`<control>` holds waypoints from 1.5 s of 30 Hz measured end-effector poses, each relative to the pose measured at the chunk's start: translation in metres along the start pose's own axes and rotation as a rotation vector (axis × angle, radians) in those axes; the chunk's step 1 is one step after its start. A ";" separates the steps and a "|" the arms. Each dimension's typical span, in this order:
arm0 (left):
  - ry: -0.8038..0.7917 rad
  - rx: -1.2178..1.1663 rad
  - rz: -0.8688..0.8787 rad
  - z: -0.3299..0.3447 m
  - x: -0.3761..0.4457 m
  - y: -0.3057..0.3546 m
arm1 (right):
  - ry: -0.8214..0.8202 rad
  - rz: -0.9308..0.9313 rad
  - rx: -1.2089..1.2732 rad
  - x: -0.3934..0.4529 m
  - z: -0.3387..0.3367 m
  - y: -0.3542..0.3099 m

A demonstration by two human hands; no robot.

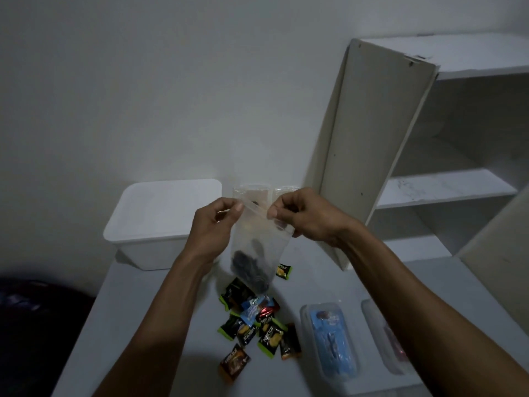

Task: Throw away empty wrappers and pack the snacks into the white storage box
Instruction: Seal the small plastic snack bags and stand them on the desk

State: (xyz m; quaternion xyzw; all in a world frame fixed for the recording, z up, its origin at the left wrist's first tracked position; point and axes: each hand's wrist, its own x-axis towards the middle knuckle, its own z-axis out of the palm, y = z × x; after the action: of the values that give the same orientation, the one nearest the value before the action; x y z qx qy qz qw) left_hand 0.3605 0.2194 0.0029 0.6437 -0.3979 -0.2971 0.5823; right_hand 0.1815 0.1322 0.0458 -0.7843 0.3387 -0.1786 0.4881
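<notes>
I hold a clear zip bag [259, 242] up above the white table [160, 325]; something dark sits in its bottom. My left hand [213, 227] pinches the bag's top left edge and my right hand [303, 214] pinches the top right edge. The white storage box [160, 224], lid on, stands at the back left of the table. Below the bag lies a pile of small wrapped snacks [254, 319] in black, green, blue and red. One more small packet [284, 271] lies apart, just right of the bag.
A clear tray with a blue packet [329, 339] lies at the front right, another clear tray [383, 336] partly behind my right forearm. A white shelf unit with an open door [369, 144] rises at the right. Clear packets [254, 191] stand behind my hands.
</notes>
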 end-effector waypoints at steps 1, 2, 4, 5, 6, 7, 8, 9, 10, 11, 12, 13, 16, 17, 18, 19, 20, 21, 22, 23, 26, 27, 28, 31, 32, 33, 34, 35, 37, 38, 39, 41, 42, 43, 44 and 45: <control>0.002 -0.023 0.001 0.001 -0.001 0.000 | -0.013 0.008 -0.006 -0.001 -0.004 0.000; 0.011 -0.044 -0.003 0.003 -0.001 0.000 | -0.011 0.017 0.008 -0.002 -0.007 0.000; 0.052 -0.107 -0.028 0.007 -0.003 -0.001 | 0.021 0.034 0.101 -0.005 -0.011 0.004; 0.077 -0.149 -0.052 0.009 -0.004 -0.002 | 0.041 0.041 0.148 -0.009 -0.012 0.007; 0.100 -0.190 -0.081 0.011 -0.005 -0.004 | 0.059 0.043 0.174 -0.013 -0.012 0.012; 0.119 -0.224 -0.110 0.012 -0.006 -0.005 | 0.084 0.039 0.178 -0.017 -0.010 0.020; 0.133 -0.248 -0.134 0.014 -0.007 -0.006 | 0.125 0.035 0.167 -0.020 -0.005 0.029; 0.143 -0.261 -0.151 0.016 -0.008 -0.008 | 0.187 0.035 0.155 -0.021 0.001 0.038; 0.149 -0.269 -0.164 0.018 -0.009 -0.010 | 0.263 0.037 0.158 -0.022 0.007 0.048; 0.156 -0.273 -0.170 0.020 -0.009 -0.013 | 0.338 0.035 0.182 -0.021 0.013 0.055; 0.162 -0.273 -0.174 0.022 -0.008 -0.015 | 0.398 0.031 0.216 -0.019 0.018 0.062; 0.169 -0.266 -0.173 0.026 -0.007 -0.018 | 0.439 0.026 0.244 -0.017 0.021 0.066; 0.186 -0.228 -0.173 0.039 -0.002 -0.028 | 0.502 0.024 0.283 -0.010 0.019 0.078; 0.194 -0.221 -0.179 0.044 0.000 -0.033 | 0.515 0.033 0.291 -0.007 0.017 0.083; 0.199 -0.220 -0.186 0.050 0.003 -0.037 | 0.522 0.045 0.291 -0.004 0.014 0.088; 0.200 -0.221 -0.195 0.056 0.007 -0.043 | 0.524 0.058 0.284 0.000 0.011 0.095; 0.195 -0.221 -0.204 0.063 0.011 -0.047 | 0.527 0.073 0.279 0.004 0.007 0.102; 0.184 -0.220 -0.210 0.070 0.016 -0.052 | 0.534 0.089 0.282 0.009 0.003 0.109; 0.174 -0.219 -0.216 0.077 0.022 -0.057 | 0.545 0.105 0.292 0.015 -0.001 0.117; 0.167 -0.219 -0.222 0.084 0.029 -0.061 | 0.558 0.120 0.303 0.023 -0.006 0.125; 0.162 -0.214 -0.237 0.107 0.056 -0.073 | 0.601 0.156 0.323 0.052 -0.021 0.148; 0.160 -0.211 -0.243 0.114 0.068 -0.078 | 0.613 0.162 0.329 0.063 -0.026 0.157; 0.162 -0.208 -0.246 0.121 0.081 -0.082 | 0.622 0.164 0.333 0.075 -0.031 0.165; 0.176 -0.168 -0.243 0.143 0.122 -0.100 | 0.638 0.176 0.341 0.111 -0.046 0.191; 0.180 -0.161 -0.238 0.151 0.135 -0.106 | 0.646 0.183 0.341 0.122 -0.050 0.200; 0.190 -0.165 -0.244 0.158 0.148 -0.113 | 0.656 0.196 0.340 0.134 -0.054 0.209; 0.206 -0.172 -0.264 0.165 0.161 -0.120 | 0.671 0.214 0.335 0.146 -0.057 0.218; 0.225 -0.182 -0.289 0.172 0.173 -0.128 | 0.687 0.234 0.324 0.158 -0.060 0.227; 0.249 -0.212 -0.343 0.184 0.194 -0.145 | 0.707 0.283 0.294 0.182 -0.065 0.246; 0.254 -0.222 -0.361 0.188 0.201 -0.151 | 0.708 0.310 0.279 0.190 -0.065 0.253; 0.262 -0.220 -0.378 0.192 0.211 -0.160 | 0.704 0.339 0.268 0.202 -0.066 0.262; 0.271 -0.195 -0.409 0.198 0.228 -0.175 | 0.698 0.374 0.257 0.220 -0.066 0.277; 0.278 -0.183 -0.423 0.200 0.235 -0.182 | 0.693 0.378 0.256 0.228 -0.065 0.282; 0.288 -0.177 -0.429 0.202 0.241 -0.188 | 0.692 0.374 0.256 0.235 -0.065 0.287; 0.299 -0.162 -0.428 0.203 0.247 -0.192 | 0.696 0.364 0.257 0.240 -0.064 0.291; 0.308 -0.139 -0.422 0.205 0.252 -0.196 | 0.703 0.354 0.261 0.245 -0.063 0.294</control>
State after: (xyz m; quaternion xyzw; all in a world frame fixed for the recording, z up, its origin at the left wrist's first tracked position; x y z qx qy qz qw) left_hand 0.3472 -0.1008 -0.1996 0.7086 -0.1401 -0.3371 0.6039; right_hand 0.2114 -0.1679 -0.1987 -0.5366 0.5889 -0.3904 0.4614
